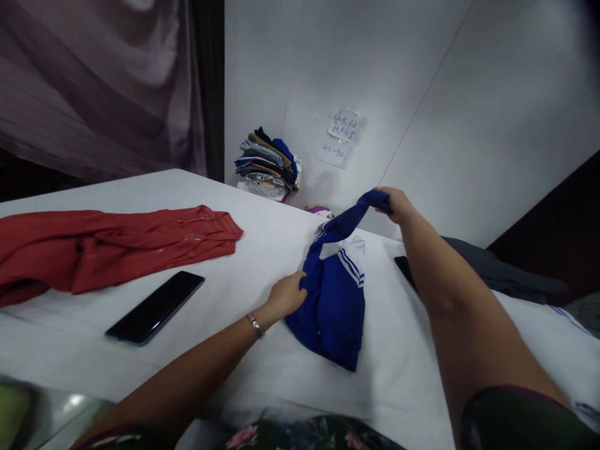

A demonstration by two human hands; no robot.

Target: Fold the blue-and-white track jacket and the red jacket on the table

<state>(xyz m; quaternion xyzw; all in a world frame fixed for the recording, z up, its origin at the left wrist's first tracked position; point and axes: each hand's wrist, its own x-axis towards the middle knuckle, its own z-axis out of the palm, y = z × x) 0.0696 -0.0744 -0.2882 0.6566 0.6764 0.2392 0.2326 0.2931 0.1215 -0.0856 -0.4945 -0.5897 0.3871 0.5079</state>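
With left hand (287, 296) and, near worktop's (394, 356) far edge, right hand (394, 204), gripping striped blue garment (338, 309), probably light and limp, sensibly by folds.

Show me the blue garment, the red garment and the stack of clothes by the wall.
Blue garment (340, 306): head view, on its broad blue body.
Red garment (135, 244): head view, mid-length on its cloth.
Stack of clothes (266, 161): head view, on its folded edges.

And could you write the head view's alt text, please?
The right hand holds up one end of a blue, white-striped garment over a white table; the left hand grasps its side. A smartphone and red garment lie leftward.
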